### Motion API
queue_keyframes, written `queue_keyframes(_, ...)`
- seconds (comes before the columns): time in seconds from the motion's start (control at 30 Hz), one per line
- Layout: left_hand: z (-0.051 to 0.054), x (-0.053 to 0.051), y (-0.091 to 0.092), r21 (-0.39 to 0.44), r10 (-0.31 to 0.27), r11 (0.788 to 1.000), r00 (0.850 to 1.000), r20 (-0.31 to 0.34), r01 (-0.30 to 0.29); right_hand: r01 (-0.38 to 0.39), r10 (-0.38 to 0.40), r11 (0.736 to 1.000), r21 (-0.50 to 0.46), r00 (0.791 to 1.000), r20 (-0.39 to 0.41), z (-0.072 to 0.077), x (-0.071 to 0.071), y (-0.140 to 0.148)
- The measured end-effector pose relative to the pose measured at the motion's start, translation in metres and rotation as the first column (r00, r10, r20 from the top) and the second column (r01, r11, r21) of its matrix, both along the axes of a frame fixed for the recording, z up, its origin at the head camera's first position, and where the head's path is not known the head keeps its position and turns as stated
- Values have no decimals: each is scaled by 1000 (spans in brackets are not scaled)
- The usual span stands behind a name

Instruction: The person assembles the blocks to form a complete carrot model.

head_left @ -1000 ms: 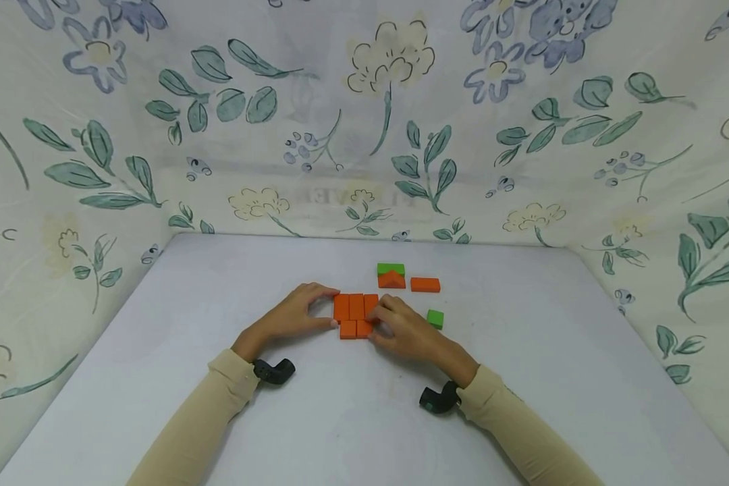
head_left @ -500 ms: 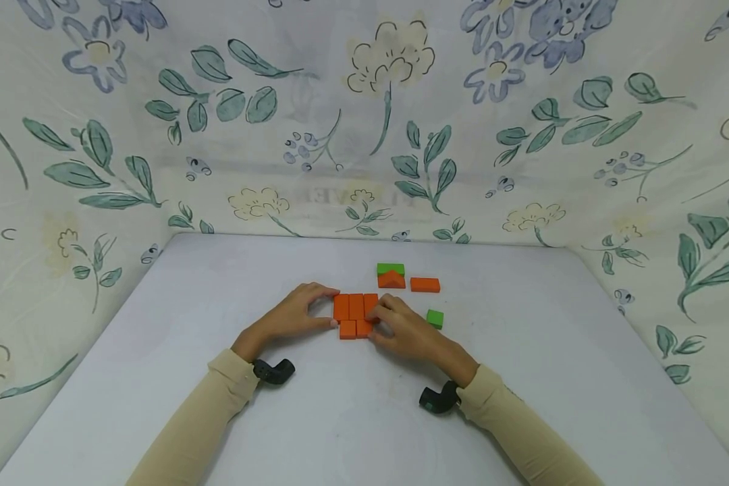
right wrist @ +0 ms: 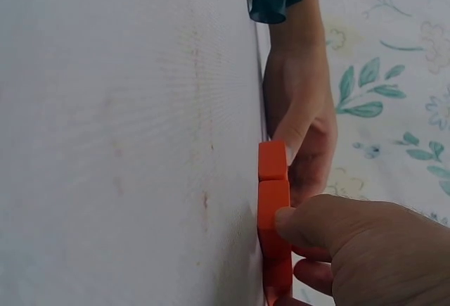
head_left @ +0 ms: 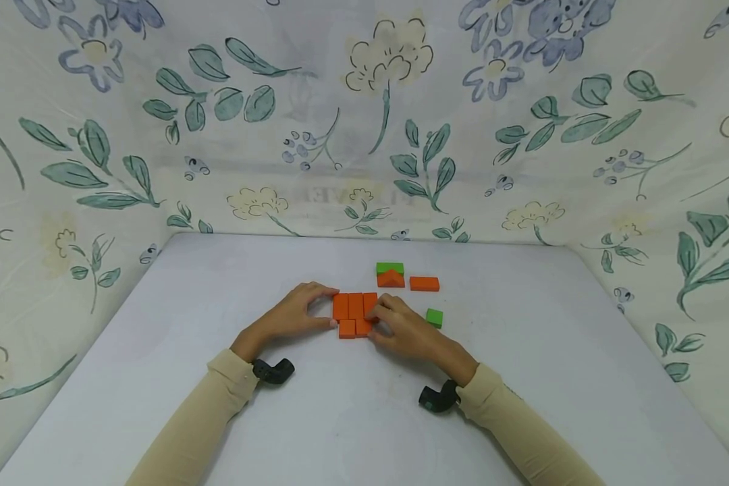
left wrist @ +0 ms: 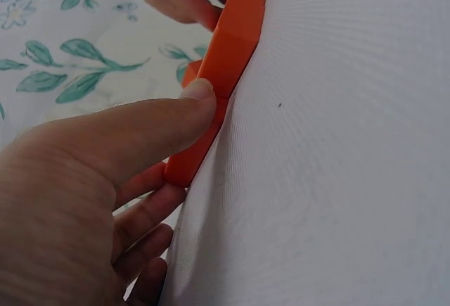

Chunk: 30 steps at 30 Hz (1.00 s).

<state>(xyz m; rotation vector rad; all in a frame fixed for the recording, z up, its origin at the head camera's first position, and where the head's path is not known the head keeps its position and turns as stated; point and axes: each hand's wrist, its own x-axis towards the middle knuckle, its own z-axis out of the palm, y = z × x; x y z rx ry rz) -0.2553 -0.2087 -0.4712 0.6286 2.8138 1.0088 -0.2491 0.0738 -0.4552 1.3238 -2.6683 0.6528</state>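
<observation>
Your left hand (head_left: 291, 314) has the left oblong orange block (head_left: 340, 307) gripped end to end, thumb at its near corner, forefinger at the far one! Across from it, your right hand (head_left: 407, 331) is curled in, thumb pressed to the right small orange block (head_left: 362, 329) and bent fingers on the right oblong orange block (head_left: 370, 300). Your hands stay apart from each other, with the middle oblong orange block (head_left: 356, 306) and the left small orange block (head_left: 347, 329) between them: five pieces packed close on the white table (head_left: 340, 418), three in the back row, two in front! Beyond your right hand, a triangular orange block (head_left: 391, 279) sits in front of a green rectangular block (head_left: 390, 267), an orange rectangular block (head_left: 424, 284) just to their right, and near the back of that hand lies a green cube (head_left: 434, 318)
</observation>
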Motion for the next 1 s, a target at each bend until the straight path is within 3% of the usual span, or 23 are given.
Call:
queue_keyframes(0.3, -2, 1, 4, -64, 27, 998, 999, 18, -26, -5, 5, 1000, -9, 1000, -1, -1, 0, 0)
queue_keyframes(1.0, -3, 1, 7, -93, 20, 995, 998, -67, -26, -5, 5, 1000, -12, 1000, 12, -1, 0, 0)
